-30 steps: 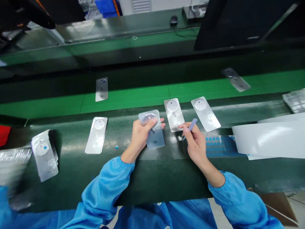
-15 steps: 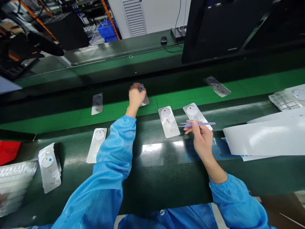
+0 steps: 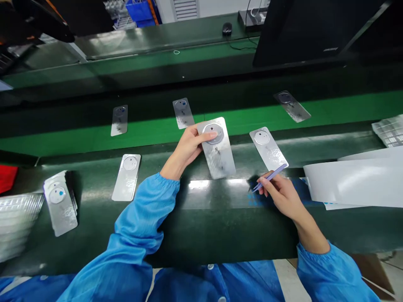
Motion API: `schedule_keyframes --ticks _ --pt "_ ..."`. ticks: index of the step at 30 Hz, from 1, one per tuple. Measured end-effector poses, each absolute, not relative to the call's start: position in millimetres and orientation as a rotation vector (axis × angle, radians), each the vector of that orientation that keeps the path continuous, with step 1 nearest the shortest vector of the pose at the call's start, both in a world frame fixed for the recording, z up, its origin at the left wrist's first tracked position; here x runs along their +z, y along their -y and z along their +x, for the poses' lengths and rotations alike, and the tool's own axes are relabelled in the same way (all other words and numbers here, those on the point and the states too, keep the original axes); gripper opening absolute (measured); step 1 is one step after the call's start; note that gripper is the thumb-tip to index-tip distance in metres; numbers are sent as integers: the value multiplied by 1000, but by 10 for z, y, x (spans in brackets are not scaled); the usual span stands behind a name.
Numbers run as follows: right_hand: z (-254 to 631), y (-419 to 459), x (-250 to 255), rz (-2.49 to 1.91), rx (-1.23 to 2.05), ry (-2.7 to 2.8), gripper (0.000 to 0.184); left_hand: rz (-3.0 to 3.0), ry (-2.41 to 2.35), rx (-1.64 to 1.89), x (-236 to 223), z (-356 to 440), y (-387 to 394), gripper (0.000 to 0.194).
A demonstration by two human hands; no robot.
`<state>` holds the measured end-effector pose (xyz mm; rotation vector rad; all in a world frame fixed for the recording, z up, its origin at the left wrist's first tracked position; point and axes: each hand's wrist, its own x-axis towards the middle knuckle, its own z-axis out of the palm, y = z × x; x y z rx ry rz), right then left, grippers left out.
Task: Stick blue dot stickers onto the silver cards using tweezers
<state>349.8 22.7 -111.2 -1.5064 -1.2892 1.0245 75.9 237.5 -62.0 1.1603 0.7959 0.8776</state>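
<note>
My left hand (image 3: 192, 147) grips a silver rectangular plate with a round disc area (image 3: 219, 157) by its upper left side, thumb on the disc. In my right hand (image 3: 280, 191) is a pair of purple tweezers (image 3: 270, 178), tips pointing down-left over a clear sheet with blue marks (image 3: 256, 199). Just above that hand lies a similar silver plate (image 3: 269, 149). Another plate (image 3: 126, 184) rests left of my left forearm. On the green belt lie further plates: one behind my left hand (image 3: 183, 114), one at left (image 3: 119, 121) and one at right (image 3: 292, 106).
A stack of silver plates (image 3: 61, 207) stands at the left, beside blurred clear plastic trays (image 3: 19, 218) and a red item (image 3: 6, 178). White sheets (image 3: 355, 182) lie at the right. A dark monitor (image 3: 308, 33) and a mouse (image 3: 227, 29) are at the back.
My left hand has come back from the plate on the green belt and taken hold of the middle plate. My right hand has moved down and right, with the tweezers now tilted downward.
</note>
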Motion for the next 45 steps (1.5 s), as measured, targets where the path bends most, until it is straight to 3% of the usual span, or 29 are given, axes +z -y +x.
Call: schedule_keyframes --ticks 4,9,12,22,31,45 --pt "3473 -183 -1179 -1557 973 1352 60 832 -686 762 -660 566 -1730 45" --pt "3499 -172 -1198 -1563 939 1394 54 498 -551 589 -869 537 -1147 79" --pt "3546 -155 -1199 -1549 964 1362 51 478 -550 556 -960 549 -1012 86" --pt "3034 -359 -874 -1251 1021 1055 36 651 -641 564 -1038 647 -794 76" --pt "2773 -588 -819 -1287 1064 1159 40 693 -601 565 -1016 654 -787 66" --pt "2789 -567 -787 -1345 1015 1198 41 716 -609 555 -1016 658 -772 67"
